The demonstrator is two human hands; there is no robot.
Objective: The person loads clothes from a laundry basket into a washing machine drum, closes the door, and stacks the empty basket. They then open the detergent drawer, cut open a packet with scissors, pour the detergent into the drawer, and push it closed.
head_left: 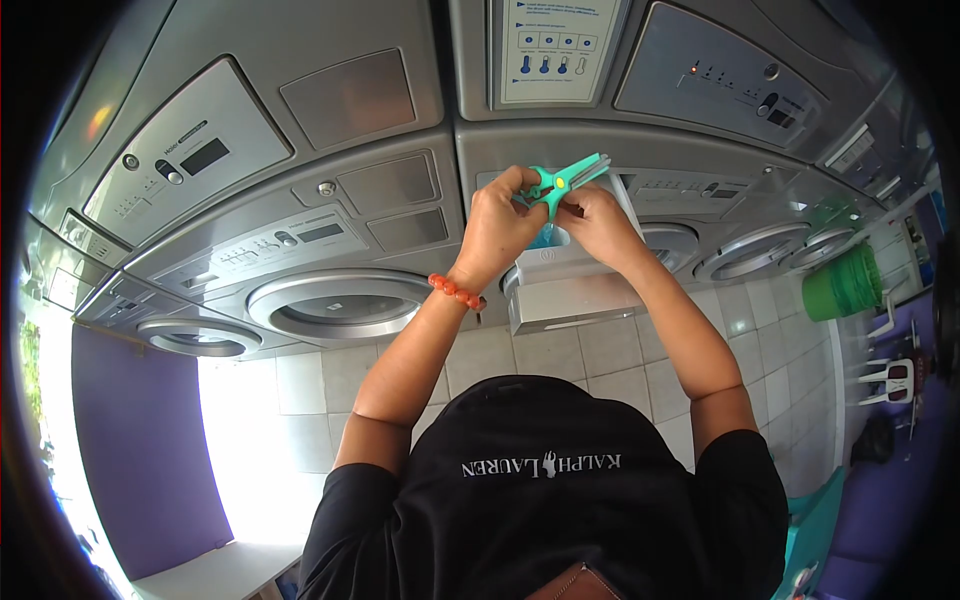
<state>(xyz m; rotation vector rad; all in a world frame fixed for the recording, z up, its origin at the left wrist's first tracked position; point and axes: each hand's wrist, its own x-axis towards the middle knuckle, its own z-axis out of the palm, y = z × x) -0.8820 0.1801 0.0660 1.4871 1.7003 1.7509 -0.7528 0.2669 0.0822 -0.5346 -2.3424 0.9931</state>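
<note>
My left hand (502,228), with an orange bead bracelet (457,291) at the wrist, is closed around the handles of teal scissors (562,184). The blades point up and to the right, slightly apart. Close beside it, my right hand (602,222) has its fingers pinched together just below the scissors; what they hold, if anything, is hidden. Both hands are above a pulled-out detergent drawer (575,298) of a washing machine. Something light blue (546,238) shows under my hands at the drawer; I cannot tell what it is.
Grey washing machines stand in stacked rows, with round doors (340,303) and control panels (205,150). An instruction sign (556,50) is overhead. At right are a green bin (843,283) and a white chair (890,381). A purple wall panel (140,440) stands left of the tiled floor (605,345).
</note>
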